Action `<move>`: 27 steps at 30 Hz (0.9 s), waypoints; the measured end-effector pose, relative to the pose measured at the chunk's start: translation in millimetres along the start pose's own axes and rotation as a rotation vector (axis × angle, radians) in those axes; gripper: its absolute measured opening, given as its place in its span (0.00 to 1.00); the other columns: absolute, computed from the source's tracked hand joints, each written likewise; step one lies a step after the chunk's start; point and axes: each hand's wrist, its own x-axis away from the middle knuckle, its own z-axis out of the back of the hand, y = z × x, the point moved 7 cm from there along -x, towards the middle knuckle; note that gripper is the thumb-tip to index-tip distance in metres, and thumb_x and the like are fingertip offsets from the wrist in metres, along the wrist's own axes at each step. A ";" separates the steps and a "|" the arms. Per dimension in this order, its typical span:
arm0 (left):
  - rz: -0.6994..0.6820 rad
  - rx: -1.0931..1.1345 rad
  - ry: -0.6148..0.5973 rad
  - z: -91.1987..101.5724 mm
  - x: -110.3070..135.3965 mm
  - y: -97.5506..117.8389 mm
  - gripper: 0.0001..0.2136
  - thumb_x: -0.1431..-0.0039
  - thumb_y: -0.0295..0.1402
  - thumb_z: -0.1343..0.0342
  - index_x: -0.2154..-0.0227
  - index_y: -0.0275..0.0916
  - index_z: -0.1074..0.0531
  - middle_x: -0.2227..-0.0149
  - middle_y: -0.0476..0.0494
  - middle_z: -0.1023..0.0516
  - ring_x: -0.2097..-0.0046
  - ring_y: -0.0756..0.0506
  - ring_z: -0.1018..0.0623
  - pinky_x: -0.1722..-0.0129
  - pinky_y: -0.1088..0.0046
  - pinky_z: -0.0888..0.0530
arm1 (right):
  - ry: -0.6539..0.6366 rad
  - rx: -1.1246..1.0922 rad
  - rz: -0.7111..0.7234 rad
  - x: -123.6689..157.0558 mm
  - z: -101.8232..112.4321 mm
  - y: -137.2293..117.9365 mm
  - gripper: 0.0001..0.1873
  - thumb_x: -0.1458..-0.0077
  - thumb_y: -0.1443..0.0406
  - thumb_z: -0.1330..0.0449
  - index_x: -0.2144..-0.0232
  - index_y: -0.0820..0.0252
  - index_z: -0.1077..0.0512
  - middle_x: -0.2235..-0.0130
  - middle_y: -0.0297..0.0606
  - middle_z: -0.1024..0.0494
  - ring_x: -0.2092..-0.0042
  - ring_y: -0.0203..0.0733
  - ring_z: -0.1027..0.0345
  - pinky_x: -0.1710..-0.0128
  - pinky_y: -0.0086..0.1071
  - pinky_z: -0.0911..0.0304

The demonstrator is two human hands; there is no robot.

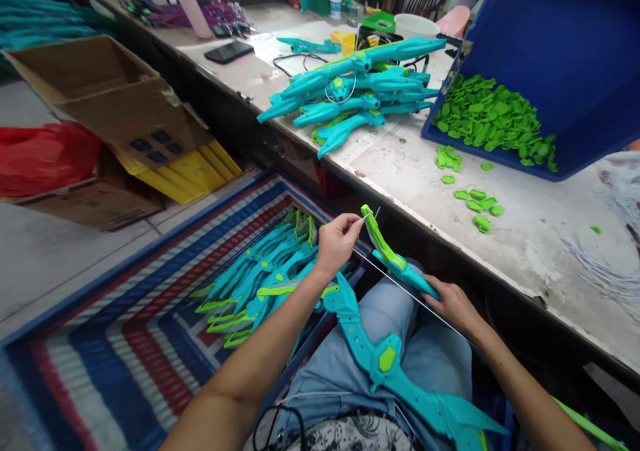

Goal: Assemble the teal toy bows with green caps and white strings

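Note:
My left hand (340,237) is closed in a pinch on a white string (407,292) beside the lime-green tip of a toy bow (383,243). My right hand (453,302) wraps round the teal part of that bow's limb. From near my left hand, the string runs slantwise down toward my right forearm. Another teal bow body (370,354) with a green hexagonal piece lies across my lap. Whether it joins the limb in my right hand, I cannot tell.
Several strung bows (275,271) lie in a striped lined bin at left. On the workbench (400,164) are a pile of teal bows (350,91), loose green caps (475,201), a tilted blue crate (560,51) and white strings (607,271). Cardboard boxes (110,104) stand at far left.

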 end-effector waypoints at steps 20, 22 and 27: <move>0.152 0.285 -0.112 -13.1 -6.8 -5.0 0.14 0.52 0.41 0.38 0.68 0.37 0.32 0.83 0.54 0.29 0.82 0.54 0.35 0.81 0.78 0.37 | 0.037 0.074 0.038 4.2 -5.5 -4.1 0.21 0.42 0.64 0.48 0.46 0.54 0.32 0.52 0.41 0.22 0.55 0.48 0.25 0.56 0.37 0.31; 0.206 0.384 -0.166 -14.2 -7.5 -7.5 0.19 0.55 0.42 0.36 0.64 0.37 0.33 0.83 0.54 0.29 0.83 0.54 0.36 0.81 0.78 0.36 | 0.055 0.103 0.041 8.5 -9.7 -3.5 0.22 0.42 0.65 0.49 0.46 0.54 0.32 0.53 0.41 0.21 0.55 0.47 0.25 0.56 0.37 0.31; 0.297 0.419 -0.262 -6.1 2.0 -12.7 0.21 0.59 0.44 0.33 0.66 0.34 0.30 0.83 0.52 0.28 0.83 0.55 0.36 0.81 0.78 0.36 | 0.236 0.085 0.091 16.9 -2.6 -14.3 0.22 0.39 0.57 0.48 0.45 0.56 0.33 0.52 0.45 0.24 0.52 0.49 0.29 0.52 0.42 0.32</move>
